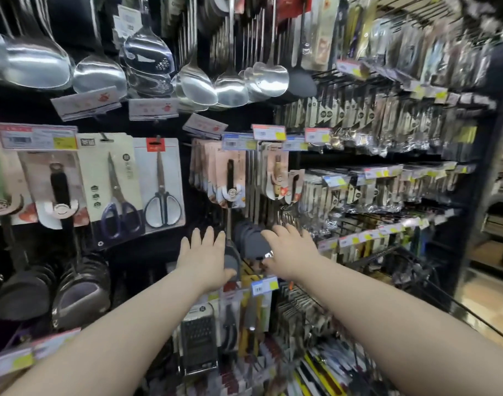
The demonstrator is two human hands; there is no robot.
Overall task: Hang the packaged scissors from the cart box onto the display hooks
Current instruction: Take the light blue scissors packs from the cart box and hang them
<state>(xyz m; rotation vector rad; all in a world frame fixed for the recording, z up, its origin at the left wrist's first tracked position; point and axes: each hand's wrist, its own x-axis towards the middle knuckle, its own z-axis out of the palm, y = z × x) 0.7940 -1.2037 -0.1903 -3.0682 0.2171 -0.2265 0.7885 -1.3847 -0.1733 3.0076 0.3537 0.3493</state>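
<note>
Packaged scissors point(159, 182) above-left of the fingers point(209, 238)

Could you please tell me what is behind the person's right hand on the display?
A stack of grey spatula heads hangs behind the right hand, with a shiny metal piece beside the thumb. Whatever the palm touches is covered.

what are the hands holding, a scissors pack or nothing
Nothing. The left hand and right hand both reach with straight fingers toward the hanging grey spatulas; neither grips anything.

Navy-handled scissors point(117, 195) — card point(94, 172) (cream)
</note>
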